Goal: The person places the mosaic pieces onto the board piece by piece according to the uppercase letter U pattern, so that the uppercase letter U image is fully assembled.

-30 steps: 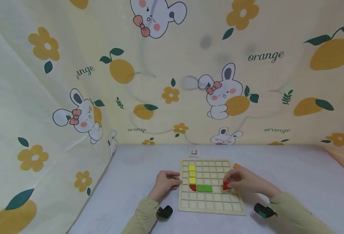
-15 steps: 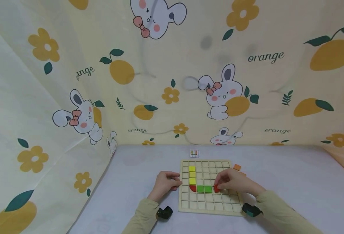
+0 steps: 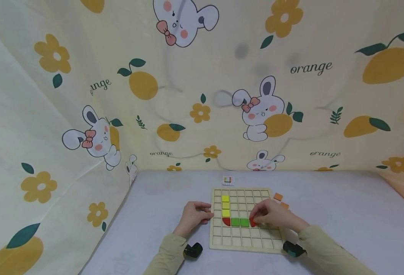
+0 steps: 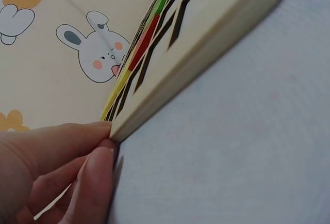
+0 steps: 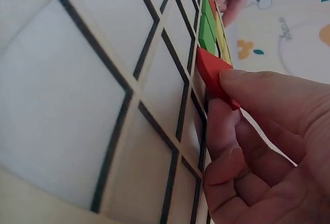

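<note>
My right hand (image 3: pixel 275 215) pinches a red tile (image 5: pixel 211 72) between thumb and fingers, low over the wooden grid board (image 3: pixel 246 243). In the right wrist view the tile is tilted, one end down by the green tiles (image 5: pixel 207 28). My left hand (image 3: pixel 193 217) rests its fingertips against the board's left edge, thumb and fingers slightly bent; the left wrist view shows them touching the rim (image 4: pixel 206 59). On the board, yellow tiles (image 3: pixel 225 206) form a column down to a quarter-round red tile (image 3: pixel 226 221), and two green tiles (image 3: pixel 244 222) continue rightward.
A small pattern card (image 3: pixel 228 180) lies behind the board. Orange tiles (image 3: pixel 278 196) lie on the table at the board's right, partly behind my right hand. A printed curtain (image 3: pixel 188 152) stands at the back and left of the white table (image 3: pixel 353 214).
My right hand has moved left with the red tile, from the board's right part to beside the green tiles. The orange tiles are more exposed. My left hand stays put.
</note>
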A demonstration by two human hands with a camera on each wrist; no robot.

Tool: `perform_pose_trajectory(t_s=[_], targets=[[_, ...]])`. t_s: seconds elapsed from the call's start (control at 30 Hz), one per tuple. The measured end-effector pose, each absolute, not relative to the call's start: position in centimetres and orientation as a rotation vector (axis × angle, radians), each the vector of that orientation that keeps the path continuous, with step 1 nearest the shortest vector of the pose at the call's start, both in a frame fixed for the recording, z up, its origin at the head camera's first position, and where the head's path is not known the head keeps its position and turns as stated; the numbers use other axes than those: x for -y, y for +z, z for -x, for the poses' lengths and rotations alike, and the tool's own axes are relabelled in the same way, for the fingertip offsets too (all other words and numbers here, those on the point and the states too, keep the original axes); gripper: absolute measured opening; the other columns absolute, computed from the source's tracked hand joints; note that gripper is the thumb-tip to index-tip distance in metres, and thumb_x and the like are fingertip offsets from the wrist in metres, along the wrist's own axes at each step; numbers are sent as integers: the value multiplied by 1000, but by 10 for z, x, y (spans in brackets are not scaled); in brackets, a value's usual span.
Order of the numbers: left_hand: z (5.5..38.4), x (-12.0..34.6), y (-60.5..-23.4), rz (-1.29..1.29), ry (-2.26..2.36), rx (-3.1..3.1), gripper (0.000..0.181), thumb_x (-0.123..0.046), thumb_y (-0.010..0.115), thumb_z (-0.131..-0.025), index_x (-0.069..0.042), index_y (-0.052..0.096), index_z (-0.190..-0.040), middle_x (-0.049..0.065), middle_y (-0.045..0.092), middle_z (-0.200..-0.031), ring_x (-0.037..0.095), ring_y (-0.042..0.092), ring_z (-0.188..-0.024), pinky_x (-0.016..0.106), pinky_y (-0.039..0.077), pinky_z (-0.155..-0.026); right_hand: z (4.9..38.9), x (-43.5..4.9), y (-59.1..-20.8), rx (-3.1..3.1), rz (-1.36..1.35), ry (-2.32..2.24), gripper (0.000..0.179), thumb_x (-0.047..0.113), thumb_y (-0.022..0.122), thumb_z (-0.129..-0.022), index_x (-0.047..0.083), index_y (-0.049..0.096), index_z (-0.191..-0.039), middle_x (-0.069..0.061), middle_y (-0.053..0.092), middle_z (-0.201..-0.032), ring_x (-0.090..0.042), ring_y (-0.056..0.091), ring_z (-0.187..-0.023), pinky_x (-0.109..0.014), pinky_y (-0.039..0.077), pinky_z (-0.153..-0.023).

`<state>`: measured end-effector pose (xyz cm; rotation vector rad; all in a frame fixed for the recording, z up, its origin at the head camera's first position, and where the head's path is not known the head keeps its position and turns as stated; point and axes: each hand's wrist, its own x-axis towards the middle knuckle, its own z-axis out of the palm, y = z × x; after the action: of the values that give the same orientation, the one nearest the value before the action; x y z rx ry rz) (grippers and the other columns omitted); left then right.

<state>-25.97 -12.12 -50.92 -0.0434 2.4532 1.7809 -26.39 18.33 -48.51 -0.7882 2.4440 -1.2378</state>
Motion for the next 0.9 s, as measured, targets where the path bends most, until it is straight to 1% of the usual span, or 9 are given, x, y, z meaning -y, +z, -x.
perform_pose_trajectory(t_s=[0.17, 0.3, 0.4, 0.53, 0.77, 0.9], targets=[[260, 121, -510, 42, 1774, -2457, 31, -2, 80, -74, -2, 71, -104, 5, 64, -82, 12, 61, -60, 26, 56, -54, 262, -183, -488, -2463, 782, -1234, 7, 12, 72, -86, 13, 71, -93, 3, 64, -84, -13, 54, -71, -23, 48, -61], [261, 122, -510, 38, 1768, -2465, 31, -4, 80, -75, -4, 71, -104, 4, 64, -82, 12, 61, -61, 26, 56, -55, 259, -183, -487, -2482, 809, -1228, 13, 18, 75, -84, 13, 72, -96, 2, 60, -80, -11, 52, -69, -21, 44, -58], [260, 122, -510, 42, 1764, -2459, 31, -5, 80, -75, -4, 71, -105, 4, 64, -83, 12, 61, -62, 27, 56, -56, 255, -184, -486, -2474, 801, -1238, 16, 19, 75, -84, 13, 72, -97, 0, 59, -80, -11, 51, -69, -20, 43, -57], [260, 123, -512, 51, 1760, -2453, 31, -5, 80, -75, -4, 71, -105, 5, 64, -83, 13, 61, -62, 27, 56, -56, 253, -184, -486, -2478, 801, -1236, 16, 18, 75, -84, 12, 72, -99, -1, 59, -83, -11, 50, -70, -20, 42, -57], [261, 122, -512, 47, 1780, -2446, 30, -3, 80, -74, -4, 71, -103, 5, 64, -82, 12, 61, -61, 27, 56, -55, 252, -182, -486, -2527, 809, -1208, 15, 13, 74, -84, 13, 70, -98, -1, 57, -81, -11, 49, -69, -21, 41, -56], [262, 122, -512, 33, 1776, -2460, 30, -2, 79, -74, -3, 71, -103, 4, 64, -81, 11, 62, -61, 26, 56, -54, 252, -183, -486, -2542, 829, -1184, 15, 12, 74, -84, 14, 71, -98, -1, 57, -84, -11, 48, -69, -21, 42, -57]])
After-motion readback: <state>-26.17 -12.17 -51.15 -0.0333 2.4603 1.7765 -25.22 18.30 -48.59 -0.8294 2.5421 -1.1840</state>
